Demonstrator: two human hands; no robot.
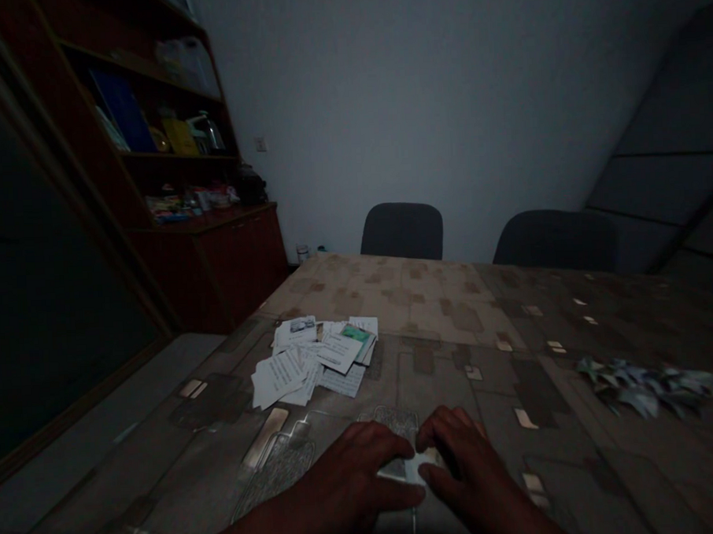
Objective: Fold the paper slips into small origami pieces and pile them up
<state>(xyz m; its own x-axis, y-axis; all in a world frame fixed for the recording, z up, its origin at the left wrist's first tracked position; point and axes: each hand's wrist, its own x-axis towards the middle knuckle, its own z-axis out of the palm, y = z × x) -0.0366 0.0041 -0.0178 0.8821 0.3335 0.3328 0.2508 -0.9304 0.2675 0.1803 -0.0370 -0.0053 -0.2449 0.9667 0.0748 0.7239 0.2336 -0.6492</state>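
Observation:
Both hands are low in the picture, close together over the patterned tablecloth. A small whitish piece of paper (413, 469) lies between them, mostly covered by the fingers. My left hand (359, 468) has its thumb and fingers closed about the paper's left side. From the other side, my right hand (468, 459) has thumb and forefinger closed at its right edge. Beyond my left hand lies a loose, overlapping pile of printed paper cards (313, 359), one of them with a green picture. The dim light hides fine detail.
At the right of the table (417, 296) lies a heap of crumpled greyish pieces (651, 384). Two dark chairs, one left (402, 229) and one right (553, 239), stand behind the far edge. A wooden cabinet (231, 253) with filled shelves stands at the left.

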